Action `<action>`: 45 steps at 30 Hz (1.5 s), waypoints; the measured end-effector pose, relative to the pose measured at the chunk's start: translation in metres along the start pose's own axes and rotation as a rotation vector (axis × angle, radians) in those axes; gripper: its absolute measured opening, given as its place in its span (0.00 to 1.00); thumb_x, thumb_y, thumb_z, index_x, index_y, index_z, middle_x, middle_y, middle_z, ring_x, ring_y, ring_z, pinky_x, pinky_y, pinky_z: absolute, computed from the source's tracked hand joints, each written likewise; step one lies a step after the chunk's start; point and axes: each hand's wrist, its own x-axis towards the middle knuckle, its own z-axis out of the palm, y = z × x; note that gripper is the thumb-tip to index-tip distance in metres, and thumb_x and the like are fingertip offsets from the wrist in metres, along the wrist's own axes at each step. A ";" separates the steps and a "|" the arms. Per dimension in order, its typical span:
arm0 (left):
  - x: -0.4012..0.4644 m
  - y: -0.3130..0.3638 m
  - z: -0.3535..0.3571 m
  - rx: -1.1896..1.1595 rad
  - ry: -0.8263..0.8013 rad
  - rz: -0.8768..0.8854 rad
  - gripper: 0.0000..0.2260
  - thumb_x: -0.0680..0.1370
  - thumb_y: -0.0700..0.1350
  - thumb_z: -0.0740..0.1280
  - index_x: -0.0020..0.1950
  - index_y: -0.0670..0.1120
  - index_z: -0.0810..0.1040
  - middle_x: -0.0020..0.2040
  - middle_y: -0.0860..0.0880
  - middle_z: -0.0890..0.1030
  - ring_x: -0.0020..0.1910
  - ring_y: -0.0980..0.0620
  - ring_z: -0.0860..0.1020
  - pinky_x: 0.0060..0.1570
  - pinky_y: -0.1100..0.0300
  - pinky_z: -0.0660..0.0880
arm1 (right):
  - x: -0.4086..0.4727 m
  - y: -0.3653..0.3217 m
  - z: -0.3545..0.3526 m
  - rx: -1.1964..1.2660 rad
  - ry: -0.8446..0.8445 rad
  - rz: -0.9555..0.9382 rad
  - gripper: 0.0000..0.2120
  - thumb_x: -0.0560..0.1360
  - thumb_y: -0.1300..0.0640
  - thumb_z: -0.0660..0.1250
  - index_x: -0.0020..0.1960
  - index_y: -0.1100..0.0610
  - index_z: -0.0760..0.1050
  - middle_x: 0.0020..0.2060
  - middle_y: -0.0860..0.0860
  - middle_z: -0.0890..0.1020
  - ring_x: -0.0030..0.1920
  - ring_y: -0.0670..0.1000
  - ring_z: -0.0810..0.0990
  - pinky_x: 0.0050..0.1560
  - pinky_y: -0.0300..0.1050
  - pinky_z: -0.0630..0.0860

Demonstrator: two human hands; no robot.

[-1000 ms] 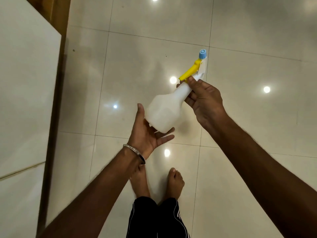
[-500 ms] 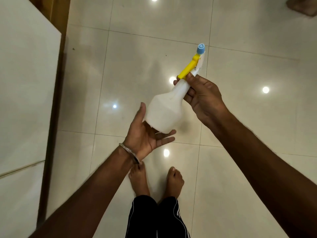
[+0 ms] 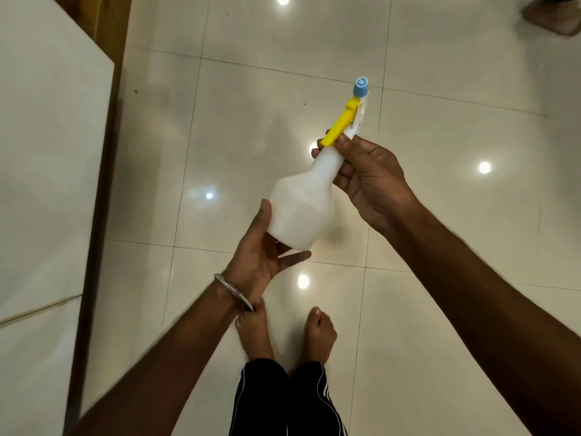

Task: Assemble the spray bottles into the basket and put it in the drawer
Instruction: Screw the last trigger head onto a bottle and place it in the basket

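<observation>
One bottle (image 3: 301, 206) in hand, held tilted over the floor (image 3: 440, 278). Right hand (image 3: 371, 180) grip is closed around the neck, just below the yellow trigger (image 3: 341, 125); left hand (image 3: 261, 256) is open, palm cupping the base, fingers loose. No basket or drawer in view. Judging by that: early stage, nothing packed yet, basket loading and drawer step both left.
</observation>
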 end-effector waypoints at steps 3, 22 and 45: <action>-0.003 0.006 -0.009 -0.157 -0.210 -0.167 0.37 0.67 0.61 0.74 0.71 0.46 0.70 0.69 0.36 0.73 0.64 0.32 0.75 0.56 0.43 0.78 | -0.002 -0.002 0.006 0.016 -0.070 0.010 0.09 0.80 0.61 0.64 0.57 0.63 0.78 0.49 0.58 0.85 0.52 0.56 0.85 0.51 0.47 0.81; -0.012 0.007 0.010 0.190 0.256 0.284 0.42 0.55 0.48 0.80 0.66 0.52 0.67 0.61 0.49 0.76 0.58 0.49 0.79 0.51 0.53 0.80 | -0.040 0.003 0.038 -0.653 0.026 0.031 0.25 0.70 0.40 0.74 0.63 0.49 0.76 0.55 0.46 0.83 0.53 0.46 0.83 0.50 0.45 0.81; -0.201 0.001 -0.019 0.363 0.116 0.494 0.34 0.68 0.36 0.73 0.71 0.49 0.66 0.63 0.50 0.79 0.61 0.51 0.79 0.54 0.58 0.78 | -0.153 -0.019 0.091 -0.948 -0.794 -0.121 0.35 0.70 0.60 0.77 0.74 0.49 0.68 0.65 0.42 0.79 0.64 0.44 0.78 0.58 0.41 0.79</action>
